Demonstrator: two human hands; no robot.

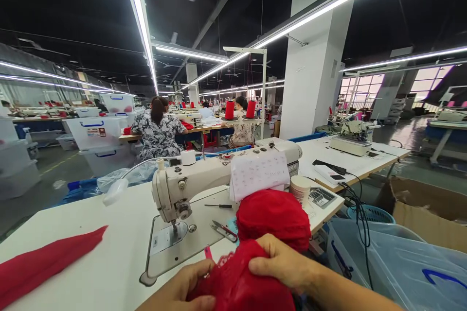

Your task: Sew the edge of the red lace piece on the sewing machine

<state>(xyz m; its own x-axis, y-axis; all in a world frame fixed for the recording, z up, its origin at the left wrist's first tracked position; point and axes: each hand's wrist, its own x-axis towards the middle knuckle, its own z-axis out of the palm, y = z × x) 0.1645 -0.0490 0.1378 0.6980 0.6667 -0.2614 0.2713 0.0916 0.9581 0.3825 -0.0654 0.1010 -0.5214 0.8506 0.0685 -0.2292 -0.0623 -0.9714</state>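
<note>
Handling a red lace-edged piece [239, 284] before a white sewing machine [200, 172], a worker's two hands face several hazards; the openwork trim could catch on the pointed snips [224, 231] lying just beyond it if the cloth swings forward; uneven pull between the hands could stretch or pucker the edge; a slack grip could let the soft folds slip, and a careless nudge could shift the rounded red bundle [273, 216] close behind. The piece sits between the hands at the bottom of the view, its lower part out of sight; the right hand [279, 262] pinches its upper side, thumb pressed on the face and bent fingers over the top; the left hand [195, 282] holds the opposite side, forefinger at the lace, thumb lower down, other fingers hidden.
</note>
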